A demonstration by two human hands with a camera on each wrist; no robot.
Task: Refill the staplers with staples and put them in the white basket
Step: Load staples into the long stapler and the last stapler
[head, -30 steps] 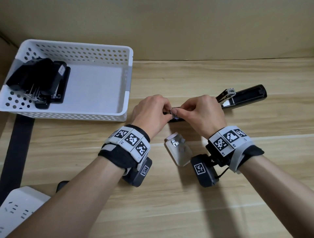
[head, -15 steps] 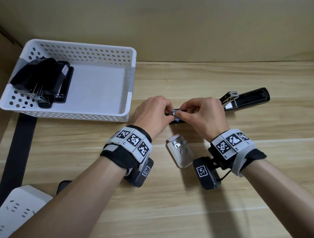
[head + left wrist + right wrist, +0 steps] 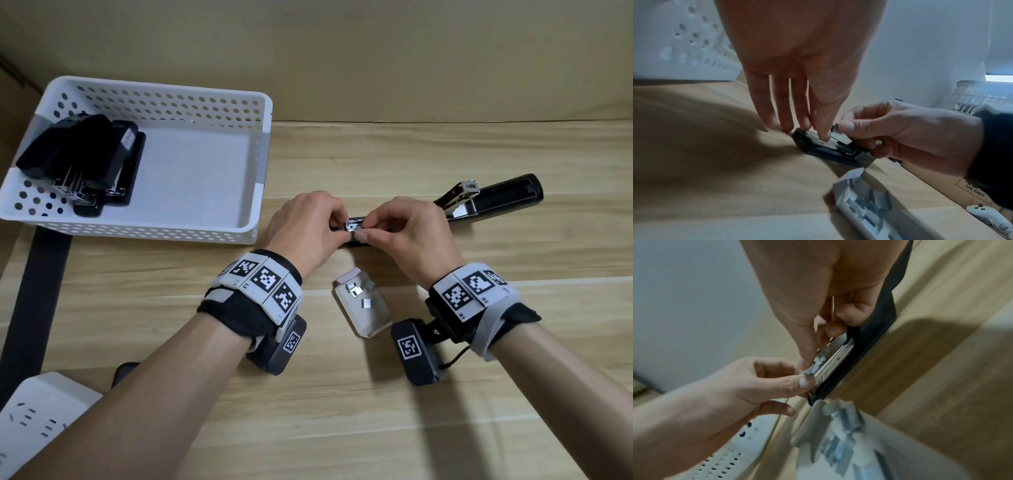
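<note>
A strip of staples [image 3: 358, 235] is pinched over an opened stapler [image 3: 493, 202] on the worktop [image 3: 376, 394].

The black stapler is laid flat, its top swung back to the right and its metal magazine [image 3: 833, 361] exposed between the two hands. The staple strip is pinched by thumb and forefinger of the right hand [image 3: 411, 236] at the magazine's front end. The magazine's tip is pinched by the left hand [image 3: 305, 233], its other fingers extended down to the worktop. An open staple box [image 3: 363, 308] is seen just nearer, between the wrists. The white basket [image 3: 205, 233] is set to the left, with black staplers [image 3: 89, 161] stacked at its left end.
</note>
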